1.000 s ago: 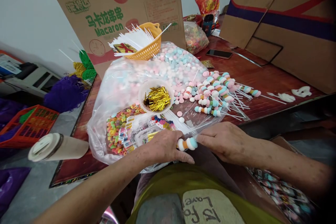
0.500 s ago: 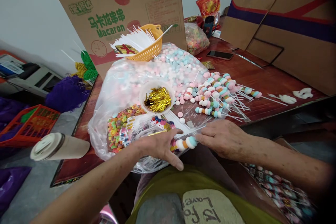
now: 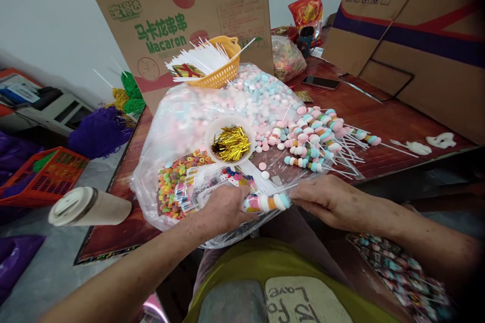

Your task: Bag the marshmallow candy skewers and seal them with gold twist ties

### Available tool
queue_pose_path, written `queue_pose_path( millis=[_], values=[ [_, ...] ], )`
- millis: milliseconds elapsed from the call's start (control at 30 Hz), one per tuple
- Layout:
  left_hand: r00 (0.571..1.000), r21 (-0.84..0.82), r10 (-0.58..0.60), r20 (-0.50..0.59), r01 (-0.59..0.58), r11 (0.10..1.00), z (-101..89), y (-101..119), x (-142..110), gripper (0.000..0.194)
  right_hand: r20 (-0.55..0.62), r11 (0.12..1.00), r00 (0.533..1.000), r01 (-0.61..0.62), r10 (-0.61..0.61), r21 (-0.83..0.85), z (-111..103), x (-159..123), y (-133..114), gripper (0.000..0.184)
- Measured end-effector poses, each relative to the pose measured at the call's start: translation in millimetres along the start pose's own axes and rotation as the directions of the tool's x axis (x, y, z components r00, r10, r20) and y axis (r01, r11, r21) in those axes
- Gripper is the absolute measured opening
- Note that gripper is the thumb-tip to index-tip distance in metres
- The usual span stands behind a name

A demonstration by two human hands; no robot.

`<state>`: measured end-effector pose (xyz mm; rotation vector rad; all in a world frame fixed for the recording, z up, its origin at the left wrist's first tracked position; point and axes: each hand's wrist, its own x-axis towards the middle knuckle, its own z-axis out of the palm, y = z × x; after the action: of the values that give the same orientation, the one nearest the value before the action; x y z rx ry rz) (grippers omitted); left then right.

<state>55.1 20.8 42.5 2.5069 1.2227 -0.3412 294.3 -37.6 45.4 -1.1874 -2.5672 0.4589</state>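
Candy skewer [image 3: 273, 203], one, white, orange and blue pieces, left end covered by a printed wrapper; held roughly level near the desk's front edge. Left hand [image 3: 224, 208]: closed, thumb and fingers pinching the wrapped end. Right hand [image 3: 329, 199]: fingers drawn together, pinching at the blue end; whether stick or film lies between the fingertips, cannot tell. Clock positions from the skewer: bowl of gold ties [image 3: 232, 143] at 11; bag of pastel sweets [image 3: 265, 84] at 12; pile of skewers [image 3: 318, 128] at 1, near the right hand; lidded cup [image 3: 91, 207] at 9. Desk [image 3: 401, 123]: front edge at 6; bare red surface at 2, between pile and carton [image 3: 435, 60]; crowded at 11.
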Motion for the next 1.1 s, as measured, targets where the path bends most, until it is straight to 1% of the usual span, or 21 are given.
queue_pose_path(
  millis=[67,133,200,233,300,367,433,500,600,667,733,767,833,900,933,967,1033,1100],
  values=[
    [1.000,-0.103,-0.010,-0.013,0.008,0.995,2.4,0.7,0.9,0.032,-0.054,0.993,0.997,0.045,-0.051,-0.109,3.7,-0.5,-0.1,0.019],
    [1.000,-0.215,0.011,-0.009,-0.013,0.976,4.2,0.1,1.4,0.031,-0.116,0.952,0.983,0.102,-0.140,-0.287,9.4,-2.9,0.7,0.020],
    [1.000,-0.263,0.017,-0.007,-0.018,0.965,5.0,-0.6,1.6,0.035,-0.143,0.895,0.965,0.140,-0.219,-0.422,14.5,-6.3,1.9,0.019],
    [1.000,-0.252,0.004,-0.010,-0.007,0.968,5.0,-0.7,1.4,0.037,-0.141,0.878,0.961,0.150,-0.236,-0.455,16.3,-8.1,2.4,0.018],
    [0.999,-0.184,-0.036,-0.022,0.031,0.983,4.3,-0.2,0.9,0.041,-0.118,0.879,0.968,0.145,-0.221,-0.453,18.1,-11.0,2.7,0.019],
    [0.998,-0.111,-0.056,-0.033,0.052,0.992,2.9,1.1,0.3,0.039,-0.100,0.903,0.980,0.115,-0.171,-0.414,18.3,-12.6,1.9,0.021],
    [0.998,-0.080,-0.061,-0.035,0.058,0.995,1.6,2.3,0.2,0.036,-0.108,0.921,0.984,0.092,-0.143,-0.380,17.4,-12.5,0.8,0.021],
    [0.998,-0.103,-0.052,-0.025,0.049,0.993,0.7,2.3,0.9,0.038,-0.157,0.917,0.974,0.092,-0.164,-0.387,15.1,-11.1,-0.1,0.022],
    [1.000,-0.235,0.003,0.016,0.000,0.972,0.4,0.6,2.3,0.048,-0.227,0.869,0.935,0.139,-0.273,-0.474,6.8,-7.7,-1.0,0.024],
    [0.994,-0.398,0.082,0.077,-0.045,0.916,0.0,0.0,2.7,0.050,-0.226,0.819,0.911,0.177,-0.347,-0.546,-1.8,-5.0,-1.7,0.023],
    [0.975,-0.566,0.173,0.140,-0.064,0.822,-0.7,1.0,2.3,0.048,-0.211,0.780,0.901,0.189,-0.379,-0.596,-10.6,-2.6,-2.0,0.022],
    [0.962,-0.634,0.206,0.179,-0.048,0.772,-1.3,2.0,2.0,0.047,-0.208,0.767,0.899,0.187,-0.386,-0.613,-14.1,-1.9,-1.9,0.021],
    [0.934,-0.725,0.219,0.282,0.058,0.686,-2.6,4.2,1.2,0.045,-0.210,0.750,0.892,0.188,-0.401,-0.634,-17.8,-1.7,-1.1,0.021],
    [0.897,-0.777,0.197,0.395,0.212,0.593,-4.1,5.6,0.3,0.042,-0.215,0.737,0.878,0.201,-0.428,-0.645,-17.0,-3.5,0.3,0.020],
    [0.880,-0.792,0.190,0.434,0.273,0.546,-4.9,5.9,-0.1,0.040,-0.218,0.735,0.872,0.208,-0.438,-0.646,-15.2,-4.9,1.1,0.020],
    [0.869,-0.804,0.194,0.456,0.309,0.507,-5.5,6.0,-0.4,0.037,-0.220,0.736,0.868,0.215,-0.446,-0.642,-12.8,-6.5,1.9,0.020],
    [0.862,-0.821,0.209,0.462,0.326,0.469,-6.4,5.9,-0.7,0.033,-0.212,0.748,0.868,0.235,-0.449,-0.621,-7.7,-9.3,3.2,0.019],
    [0.867,-0.813,0.206,0.454,0.309,0.494,-6.8,6.4,-0.2,0.033,-0.200,0.769,0.875,0.254,-0.441,-0.587,-3.9,-10.5,3.8,0.019]
  ],
)
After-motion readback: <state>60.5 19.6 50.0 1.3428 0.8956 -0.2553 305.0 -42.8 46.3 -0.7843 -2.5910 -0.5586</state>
